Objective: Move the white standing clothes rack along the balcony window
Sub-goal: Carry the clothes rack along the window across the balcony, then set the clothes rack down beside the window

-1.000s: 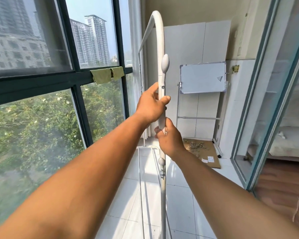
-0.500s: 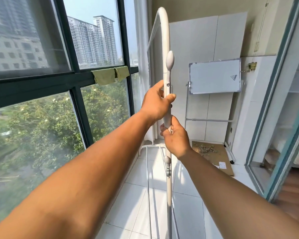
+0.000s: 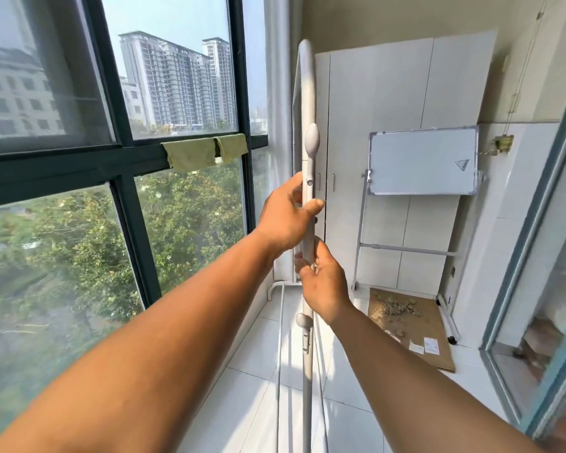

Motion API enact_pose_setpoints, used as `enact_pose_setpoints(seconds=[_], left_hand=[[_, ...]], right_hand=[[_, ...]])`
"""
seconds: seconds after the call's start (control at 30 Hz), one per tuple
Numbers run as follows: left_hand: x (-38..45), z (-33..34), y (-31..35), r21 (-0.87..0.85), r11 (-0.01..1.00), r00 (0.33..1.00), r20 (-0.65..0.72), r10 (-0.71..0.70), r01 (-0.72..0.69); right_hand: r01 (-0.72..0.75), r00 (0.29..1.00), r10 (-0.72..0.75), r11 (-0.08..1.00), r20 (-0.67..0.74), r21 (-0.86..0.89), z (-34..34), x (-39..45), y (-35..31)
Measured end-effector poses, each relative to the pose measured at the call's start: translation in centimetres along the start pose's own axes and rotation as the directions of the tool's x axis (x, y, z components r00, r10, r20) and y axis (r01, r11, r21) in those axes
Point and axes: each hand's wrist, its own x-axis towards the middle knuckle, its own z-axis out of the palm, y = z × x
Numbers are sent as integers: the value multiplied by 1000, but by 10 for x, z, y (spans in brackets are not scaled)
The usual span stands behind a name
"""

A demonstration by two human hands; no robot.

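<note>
White clothes rack [image 3: 307, 103] pole gripped by left hand [image 3: 283, 220] above right hand [image 3: 324, 286].

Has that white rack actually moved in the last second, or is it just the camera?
Yes. The rack has gone forward along the window, toward the whiteboard; both hands, left hand and right hand, still grip its pole.
</note>
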Motion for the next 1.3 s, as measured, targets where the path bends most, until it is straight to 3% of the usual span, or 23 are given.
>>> enact_pose_setpoints(seconds=[0.43, 0.67, 1.3], left_hand=[[22, 21, -15, 53, 989, 991, 1, -137, 136], [20, 27, -17, 87, 981, 983, 28, -179, 176], [115, 72, -62, -15, 990, 982, 132, -137, 140]], right_hand=[[14, 997, -7, 996, 80, -88, -13, 26, 24], [-51, 964, 101, 978, 244, -204, -18, 14, 39], [-95, 989, 115, 975, 95, -200, -36, 105, 88]])
